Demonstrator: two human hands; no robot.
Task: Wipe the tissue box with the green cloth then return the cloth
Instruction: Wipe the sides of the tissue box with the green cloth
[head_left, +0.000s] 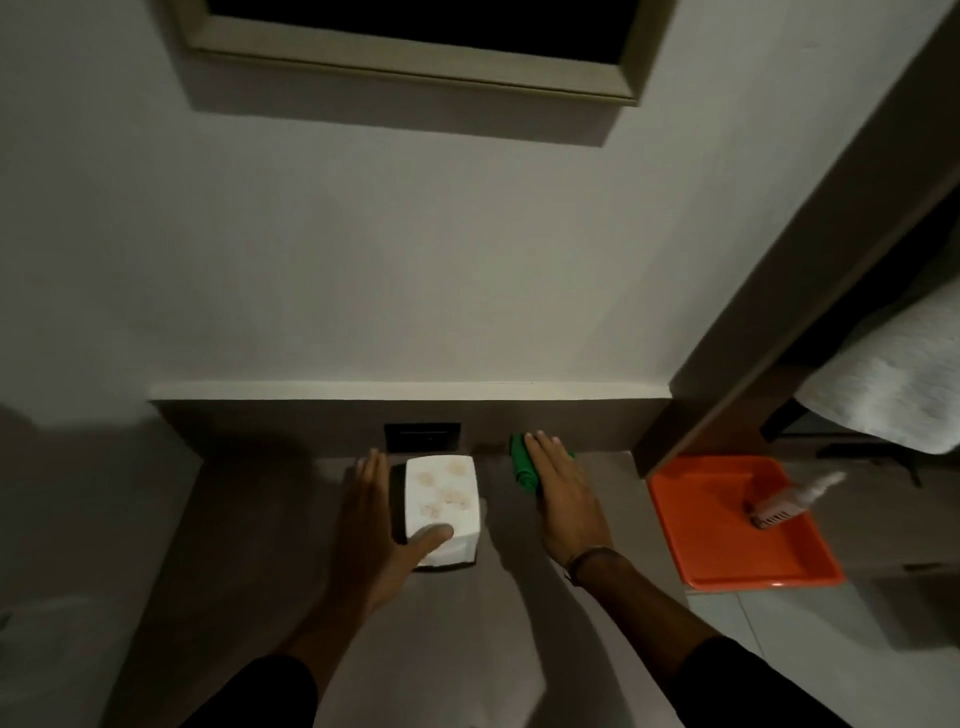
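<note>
A white tissue box (441, 499) with faint pink flower prints stands on the grey desk (260, 545), near the back wall. My left hand (374, 530) clasps its left side, fingers along the wall of the box and thumb on its top near corner. To the right of the box lies a green cloth (521, 463), mostly hidden under my right hand (563, 499). That hand rests flat on the cloth with fingers stretched out; only the cloth's left edge shows.
A dark wall socket (422, 437) sits behind the box. An orange tray (727, 561) with a small white bottle (795, 499) lies to the right, lower down. A brown shelf post (779, 322) rises at the right, with a white towel (893, 384) beyond it.
</note>
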